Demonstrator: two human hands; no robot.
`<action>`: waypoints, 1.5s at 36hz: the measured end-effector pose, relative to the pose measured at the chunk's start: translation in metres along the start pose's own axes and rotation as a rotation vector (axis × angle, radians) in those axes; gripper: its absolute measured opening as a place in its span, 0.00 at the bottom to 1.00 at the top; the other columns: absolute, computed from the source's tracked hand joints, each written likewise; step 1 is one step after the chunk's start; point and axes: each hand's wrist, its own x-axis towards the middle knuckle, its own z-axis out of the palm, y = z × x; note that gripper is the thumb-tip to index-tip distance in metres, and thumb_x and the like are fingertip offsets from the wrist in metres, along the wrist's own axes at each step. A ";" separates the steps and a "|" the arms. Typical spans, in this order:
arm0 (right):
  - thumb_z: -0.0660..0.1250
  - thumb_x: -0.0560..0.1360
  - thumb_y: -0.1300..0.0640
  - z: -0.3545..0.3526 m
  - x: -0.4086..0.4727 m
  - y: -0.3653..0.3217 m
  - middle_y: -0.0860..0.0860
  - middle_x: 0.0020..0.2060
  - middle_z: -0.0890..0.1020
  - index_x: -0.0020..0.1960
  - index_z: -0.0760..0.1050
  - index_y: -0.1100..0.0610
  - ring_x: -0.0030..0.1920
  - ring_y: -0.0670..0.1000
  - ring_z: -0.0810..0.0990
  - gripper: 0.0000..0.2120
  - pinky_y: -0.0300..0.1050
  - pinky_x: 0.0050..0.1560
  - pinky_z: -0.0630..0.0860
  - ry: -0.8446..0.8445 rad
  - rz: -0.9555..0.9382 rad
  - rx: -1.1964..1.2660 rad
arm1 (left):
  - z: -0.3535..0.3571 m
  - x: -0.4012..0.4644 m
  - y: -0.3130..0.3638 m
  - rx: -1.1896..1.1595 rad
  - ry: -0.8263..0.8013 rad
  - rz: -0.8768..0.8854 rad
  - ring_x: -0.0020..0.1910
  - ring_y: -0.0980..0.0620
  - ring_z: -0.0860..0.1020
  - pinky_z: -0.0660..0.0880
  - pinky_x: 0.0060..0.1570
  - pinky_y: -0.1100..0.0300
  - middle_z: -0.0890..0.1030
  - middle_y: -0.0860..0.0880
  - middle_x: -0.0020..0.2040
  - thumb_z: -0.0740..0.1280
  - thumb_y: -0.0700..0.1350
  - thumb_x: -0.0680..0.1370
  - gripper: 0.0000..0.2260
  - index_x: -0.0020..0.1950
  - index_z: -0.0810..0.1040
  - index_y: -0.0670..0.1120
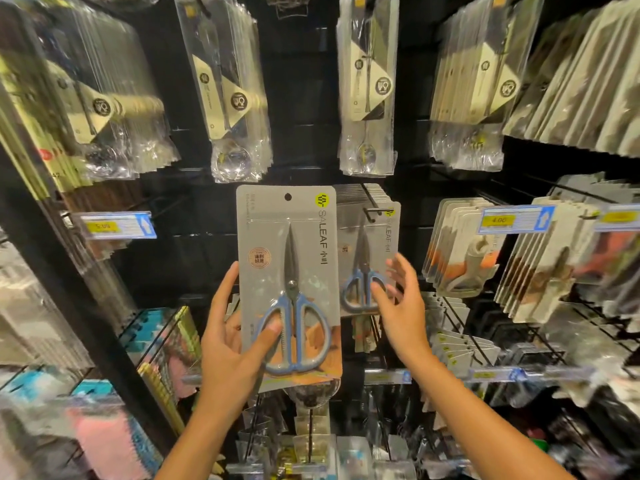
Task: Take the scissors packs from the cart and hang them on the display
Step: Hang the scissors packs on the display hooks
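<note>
My left hand (231, 344) grips a grey scissors pack (287, 237) with blue-handled scissors, held upright in front of the black display, thumb over the handle. Its hang hole is at the top, left of the hook. Right behind it, several identical scissors packs (375, 244) hang on a black display hook (372, 211). My right hand (403, 306) is open, fingers spread, touching the lower edge of the front hanging pack. The cart is out of view.
Bagged spoons and utensils (367, 84) hang on the row above. Peeler packs (460, 247) hang to the right under a price tag (516, 220). A black shelf upright (69, 258) stands at left. More small packs hang below (311, 438).
</note>
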 end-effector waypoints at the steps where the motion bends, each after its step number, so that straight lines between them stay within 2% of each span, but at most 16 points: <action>1: 0.69 0.80 0.61 -0.001 0.007 0.006 0.48 0.75 0.69 0.80 0.58 0.49 0.70 0.40 0.69 0.33 0.42 0.73 0.69 0.018 0.044 -0.017 | 0.000 0.000 0.000 0.005 0.001 0.002 0.66 0.48 0.81 0.82 0.57 0.57 0.76 0.46 0.73 0.73 0.37 0.74 0.39 0.79 0.63 0.63; 5: 0.72 0.78 0.60 -0.004 0.032 0.024 0.52 0.79 0.63 0.82 0.52 0.53 0.78 0.50 0.62 0.41 0.41 0.72 0.62 0.018 0.150 -0.076 | -0.001 -0.001 0.000 0.020 -0.001 0.002 0.64 0.50 0.82 0.82 0.57 0.57 0.78 0.48 0.72 0.73 0.35 0.74 0.40 0.79 0.63 0.62; 9: 0.74 0.77 0.59 0.001 0.040 0.034 0.52 0.72 0.72 0.80 0.58 0.56 0.69 0.46 0.70 0.38 0.25 0.54 0.68 0.072 0.166 -0.100 | -0.004 -0.001 -0.003 0.033 0.001 0.002 0.65 0.49 0.82 0.82 0.58 0.54 0.78 0.47 0.72 0.75 0.37 0.74 0.40 0.78 0.64 0.64; 14: 0.74 0.76 0.59 0.003 0.038 0.041 0.49 0.57 0.79 0.71 0.70 0.55 0.55 0.43 0.78 0.25 0.40 0.58 0.78 0.133 0.141 -0.074 | -0.006 -0.001 -0.004 0.028 0.025 -0.010 0.63 0.50 0.83 0.82 0.55 0.59 0.81 0.49 0.69 0.73 0.35 0.73 0.40 0.79 0.64 0.61; 19: 0.70 0.79 0.59 0.007 0.039 0.042 0.45 0.55 0.78 0.70 0.72 0.56 0.52 0.39 0.79 0.20 0.34 0.44 0.78 0.111 0.147 -0.045 | -0.007 -0.001 -0.004 0.047 0.042 -0.016 0.59 0.54 0.84 0.82 0.51 0.62 0.83 0.58 0.64 0.72 0.32 0.73 0.40 0.79 0.63 0.60; 22: 0.69 0.80 0.60 0.007 0.038 0.043 0.44 0.57 0.77 0.72 0.70 0.55 0.51 0.37 0.78 0.22 0.38 0.51 0.80 0.110 0.142 -0.030 | -0.009 -0.001 -0.005 0.056 0.045 -0.025 0.59 0.55 0.84 0.82 0.50 0.64 0.83 0.60 0.63 0.71 0.29 0.74 0.40 0.79 0.63 0.59; 25: 0.70 0.79 0.60 0.006 0.036 0.046 0.45 0.60 0.77 0.73 0.68 0.54 0.59 0.44 0.78 0.24 0.45 0.61 0.78 0.095 0.132 -0.018 | -0.016 -0.002 -0.012 0.068 0.061 -0.029 0.60 0.54 0.84 0.82 0.51 0.62 0.83 0.59 0.64 0.72 0.30 0.74 0.40 0.79 0.63 0.59; 31: 0.70 0.79 0.58 0.015 0.015 0.040 0.46 0.73 0.68 0.77 0.62 0.48 0.73 0.46 0.67 0.31 0.43 0.70 0.67 0.239 -0.001 -0.075 | -0.021 -0.004 -0.017 0.137 0.084 -0.014 0.63 0.60 0.81 0.80 0.52 0.68 0.79 0.69 0.64 0.74 0.38 0.74 0.38 0.78 0.62 0.62; 33: 0.69 0.80 0.60 0.021 0.004 0.028 0.46 0.73 0.68 0.77 0.63 0.49 0.74 0.45 0.67 0.29 0.46 0.73 0.66 0.228 -0.105 -0.054 | -0.024 -0.003 -0.018 0.139 0.085 0.004 0.66 0.58 0.79 0.80 0.55 0.66 0.77 0.65 0.70 0.77 0.46 0.76 0.36 0.78 0.63 0.65; 36: 0.68 0.80 0.62 0.032 -0.011 0.007 0.46 0.69 0.74 0.76 0.65 0.51 0.70 0.48 0.74 0.27 0.45 0.70 0.72 0.076 -0.224 -0.011 | -0.027 -0.001 -0.020 0.161 0.085 0.010 0.69 0.54 0.78 0.80 0.60 0.62 0.74 0.56 0.75 0.76 0.58 0.70 0.38 0.77 0.63 0.69; 41: 0.66 0.80 0.53 0.051 -0.034 -0.029 0.40 0.61 0.80 0.77 0.64 0.44 0.62 0.45 0.81 0.28 0.37 0.59 0.78 -0.257 -0.193 0.091 | -0.026 -0.001 -0.023 0.176 0.053 0.055 0.69 0.56 0.77 0.78 0.60 0.65 0.73 0.58 0.76 0.75 0.57 0.70 0.37 0.77 0.64 0.70; 43: 0.68 0.79 0.54 0.057 -0.038 -0.037 0.35 0.61 0.80 0.76 0.64 0.39 0.60 0.41 0.81 0.28 0.34 0.55 0.78 -0.260 -0.188 0.091 | -0.026 0.000 -0.023 0.165 0.046 0.059 0.69 0.56 0.78 0.78 0.60 0.65 0.73 0.57 0.76 0.75 0.57 0.70 0.38 0.77 0.63 0.70; 46: 0.68 0.80 0.62 0.062 -0.041 -0.041 0.36 0.59 0.80 0.76 0.64 0.41 0.57 0.44 0.83 0.30 0.35 0.52 0.79 -0.218 -0.196 0.093 | -0.028 0.001 -0.023 0.137 0.044 0.049 0.68 0.56 0.79 0.79 0.58 0.65 0.74 0.56 0.75 0.76 0.56 0.70 0.39 0.77 0.62 0.69; 48: 0.68 0.80 0.64 0.063 -0.044 -0.040 0.38 0.59 0.81 0.77 0.64 0.43 0.56 0.46 0.84 0.30 0.36 0.53 0.80 -0.212 -0.189 0.098 | -0.029 0.000 -0.024 0.142 0.037 0.045 0.67 0.57 0.79 0.79 0.58 0.66 0.74 0.60 0.74 0.77 0.54 0.71 0.40 0.79 0.62 0.67; 51: 0.68 0.80 0.65 0.063 -0.050 -0.037 0.37 0.59 0.81 0.76 0.64 0.44 0.54 0.46 0.85 0.31 0.38 0.54 0.81 -0.211 -0.180 0.080 | -0.032 -0.005 -0.028 0.161 0.025 0.026 0.66 0.59 0.79 0.78 0.56 0.68 0.75 0.66 0.71 0.77 0.44 0.75 0.39 0.79 0.62 0.64; 54: 0.68 0.79 0.67 0.064 -0.058 -0.031 0.36 0.60 0.81 0.76 0.65 0.44 0.55 0.44 0.85 0.32 0.38 0.55 0.81 -0.214 -0.165 0.058 | -0.035 -0.013 -0.033 0.164 0.002 -0.009 0.66 0.59 0.80 0.78 0.55 0.69 0.77 0.61 0.71 0.75 0.41 0.73 0.41 0.77 0.61 0.70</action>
